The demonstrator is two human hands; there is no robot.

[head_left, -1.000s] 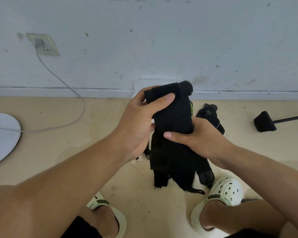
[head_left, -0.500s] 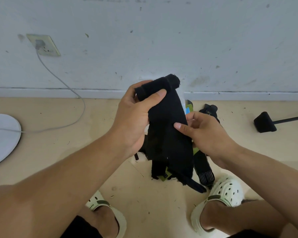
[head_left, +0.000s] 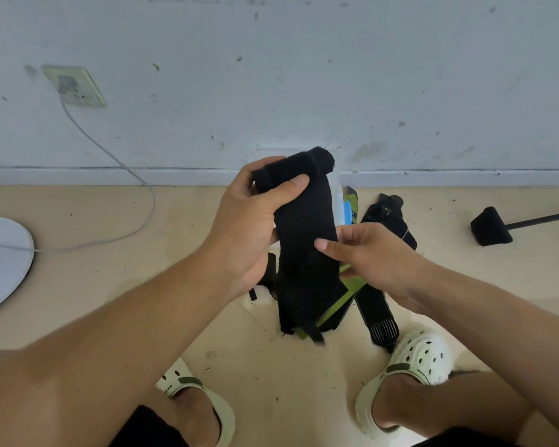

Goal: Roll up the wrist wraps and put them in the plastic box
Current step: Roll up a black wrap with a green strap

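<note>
My left hand [head_left: 249, 227] grips the upper end of a black wrist wrap [head_left: 304, 233]: the fingers are curled behind the small roll at the top and the thumb presses on its front. My right hand [head_left: 371, 256] holds the same wrap lower down at its right edge, thumb on the front and the other fingers bent behind the cloth. The wrap hangs in the air above the floor [head_left: 110, 269], and its lower part, with a green edge, falls in front of my feet.

The wrap and my hands hide most of the plastic box [head_left: 336, 201]; only a pale, clear piece of it shows behind the wrap, near the wall [head_left: 304, 75]. A second black wrap [head_left: 389, 221] lies on the floor just right of it. Farther right is a black stand foot [head_left: 491, 229]. On the left a grey cable [head_left: 110, 156] goes from a wall socket [head_left: 75, 87] to a white round base [head_left: 0, 259]. My white clogs [head_left: 423, 356] are at the bottom.
</note>
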